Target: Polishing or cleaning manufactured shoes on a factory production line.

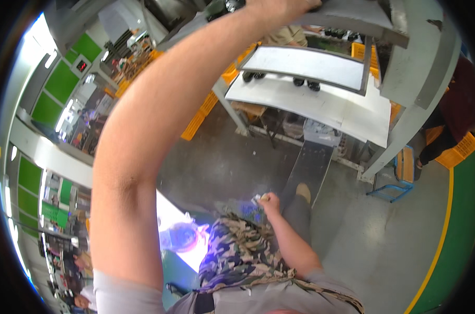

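My left arm is raised across the view, bent at the elbow. My left hand point(287, 7) is at the top edge, beside a grey metal shelf point(352, 14); its fingers are mostly cut off, so their grip does not show. Dark shiny pieces point(224, 7) lie just left of that wrist. Low in front of my body, my right hand point(270, 202) is closed on a small whitish thing point(258, 199), too blurred to name. Behind it is my camouflage apron point(235, 246).
A white-topped table point(321, 107) ahead holds black rounded parts point(305, 82) under a framed white panel point(305, 65). Right of it are a blue-framed stool point(399, 172), orange crates point(454, 149) and a person in dark clothes point(457, 99). A brightly lit surface point(180, 235) stands at my left.
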`<action>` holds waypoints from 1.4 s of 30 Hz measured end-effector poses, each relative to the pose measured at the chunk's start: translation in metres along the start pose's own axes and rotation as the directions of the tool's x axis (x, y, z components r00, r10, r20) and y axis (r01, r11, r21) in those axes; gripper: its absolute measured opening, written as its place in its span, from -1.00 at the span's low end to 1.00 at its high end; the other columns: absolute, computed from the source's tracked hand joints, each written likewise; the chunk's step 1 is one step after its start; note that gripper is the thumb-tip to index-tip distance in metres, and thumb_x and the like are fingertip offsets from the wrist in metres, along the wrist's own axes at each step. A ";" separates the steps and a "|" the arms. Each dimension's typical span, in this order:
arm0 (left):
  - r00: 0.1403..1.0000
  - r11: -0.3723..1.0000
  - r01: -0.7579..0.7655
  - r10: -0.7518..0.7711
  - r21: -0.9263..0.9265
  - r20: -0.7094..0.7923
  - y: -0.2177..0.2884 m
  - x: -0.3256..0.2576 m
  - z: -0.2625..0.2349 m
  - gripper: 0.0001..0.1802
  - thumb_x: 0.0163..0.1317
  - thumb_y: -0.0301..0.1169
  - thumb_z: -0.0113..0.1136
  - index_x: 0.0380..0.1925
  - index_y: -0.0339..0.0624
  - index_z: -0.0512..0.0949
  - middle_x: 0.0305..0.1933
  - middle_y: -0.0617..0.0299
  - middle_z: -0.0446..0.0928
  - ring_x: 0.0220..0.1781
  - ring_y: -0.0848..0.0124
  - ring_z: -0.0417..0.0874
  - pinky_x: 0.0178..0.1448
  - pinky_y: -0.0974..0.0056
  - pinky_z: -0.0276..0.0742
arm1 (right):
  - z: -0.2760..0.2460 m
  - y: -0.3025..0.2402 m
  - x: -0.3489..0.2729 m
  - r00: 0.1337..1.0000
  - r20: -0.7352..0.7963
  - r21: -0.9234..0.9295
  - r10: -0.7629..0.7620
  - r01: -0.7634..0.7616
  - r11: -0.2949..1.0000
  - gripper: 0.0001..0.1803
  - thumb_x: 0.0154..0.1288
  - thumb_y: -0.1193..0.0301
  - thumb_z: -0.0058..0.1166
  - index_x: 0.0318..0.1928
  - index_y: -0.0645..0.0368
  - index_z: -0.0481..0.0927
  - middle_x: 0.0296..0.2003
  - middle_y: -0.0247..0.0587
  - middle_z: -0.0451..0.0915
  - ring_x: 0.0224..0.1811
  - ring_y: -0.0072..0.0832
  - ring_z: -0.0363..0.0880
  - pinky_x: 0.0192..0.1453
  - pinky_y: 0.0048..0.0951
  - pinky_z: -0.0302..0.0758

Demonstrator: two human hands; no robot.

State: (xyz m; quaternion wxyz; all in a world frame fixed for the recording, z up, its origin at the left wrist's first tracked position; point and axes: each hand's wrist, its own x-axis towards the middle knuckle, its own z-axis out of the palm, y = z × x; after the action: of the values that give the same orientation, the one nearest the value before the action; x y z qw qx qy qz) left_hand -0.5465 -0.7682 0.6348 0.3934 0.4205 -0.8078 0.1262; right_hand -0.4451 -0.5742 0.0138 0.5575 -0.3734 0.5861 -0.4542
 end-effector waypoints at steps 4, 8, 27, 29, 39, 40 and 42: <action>0.965 0.919 -0.187 0.237 -0.348 0.108 -0.020 -0.173 -0.047 -0.27 0.01 -0.26 0.48 0.20 -0.28 0.48 0.14 -0.11 0.59 0.15 -0.01 0.64 0.26 0.04 0.50 | -0.002 0.012 0.005 0.997 -0.024 0.271 0.075 -0.066 0.960 -0.77 0.03 0.54 0.42 -0.34 0.19 0.58 -0.44 -0.35 0.58 -0.41 -0.58 0.52 -0.33 -0.45 0.44; 0.938 0.995 0.030 0.006 -0.100 0.346 -0.074 -0.399 -0.157 -0.31 -0.04 -0.42 0.49 0.16 -0.31 0.52 0.23 -0.13 0.56 0.32 -0.05 0.56 0.46 -0.20 0.30 | 0.006 0.012 -0.003 0.989 0.045 0.320 0.141 -0.148 0.936 -0.76 0.06 0.53 0.42 -0.33 0.15 0.56 -0.45 -0.37 0.55 -0.50 -0.60 0.47 -0.45 -0.50 0.39; -0.760 -0.794 0.592 -0.608 0.140 -0.230 -0.113 -1.051 -0.306 0.09 -0.17 0.31 0.45 0.19 -0.37 0.45 0.18 -0.16 0.58 0.25 0.03 0.61 0.32 0.05 0.51 | 0.045 -0.060 -0.017 0.910 0.327 0.021 0.255 -0.277 0.961 -0.85 0.33 0.38 0.22 -0.16 0.18 0.66 -0.33 -0.24 0.68 -0.37 -0.46 0.62 -0.38 -0.40 0.48; -0.697 -0.716 0.687 -0.698 0.127 -0.164 -0.126 -1.057 -0.310 -0.22 -0.11 0.24 0.44 -0.05 -0.16 0.66 0.07 0.01 0.67 0.16 0.11 0.67 0.20 0.02 0.57 | 0.056 -0.073 -0.021 0.929 0.326 0.033 0.175 -0.196 0.980 -0.89 0.29 0.42 0.24 -0.20 0.15 0.67 -0.37 -0.32 0.64 -0.37 -0.49 0.61 -0.38 -0.43 0.48; -0.631 -0.731 0.595 -0.683 -0.335 0.368 -0.147 -1.086 -0.331 -0.52 0.03 -0.32 0.44 -0.05 -0.29 0.59 -0.11 0.04 0.68 0.01 0.09 0.72 0.09 0.00 0.64 | 0.100 -0.104 -0.061 0.964 0.193 -0.030 0.185 -0.182 0.983 -0.81 0.23 0.41 0.34 -0.29 -0.01 0.52 -0.45 -0.42 0.61 -0.46 -0.57 0.56 -0.43 -0.47 0.40; -0.474 -0.652 0.421 -0.751 -0.630 0.460 -0.149 -1.079 -0.331 -0.51 0.05 -0.36 0.41 0.00 -0.28 0.55 -0.07 0.04 0.66 0.05 0.06 0.70 0.14 -0.04 0.62 | 0.101 -0.103 -0.061 0.966 0.174 -0.008 0.190 -0.192 0.981 -0.81 0.23 0.41 0.34 -0.29 -0.01 0.52 -0.45 -0.42 0.61 -0.46 -0.57 0.56 -0.43 -0.47 0.40; -0.164 -0.420 0.100 -0.901 -0.902 0.401 -0.130 -1.053 -0.311 -0.44 0.09 -0.39 0.39 0.14 -0.20 0.50 0.12 0.07 0.60 0.20 0.11 0.61 0.33 -0.04 0.51 | 0.102 -0.100 -0.060 0.953 0.202 -0.035 0.226 -0.224 0.974 -0.81 0.23 0.40 0.33 -0.30 -0.02 0.52 -0.46 -0.44 0.61 -0.46 -0.58 0.55 -0.42 -0.47 0.39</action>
State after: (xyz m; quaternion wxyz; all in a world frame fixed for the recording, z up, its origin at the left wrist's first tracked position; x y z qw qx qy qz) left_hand 0.0738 -0.0712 0.0421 0.7617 0.4382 0.0556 -0.4740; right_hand -0.3442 -0.5600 0.1314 0.6608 -0.3522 0.5668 -0.3436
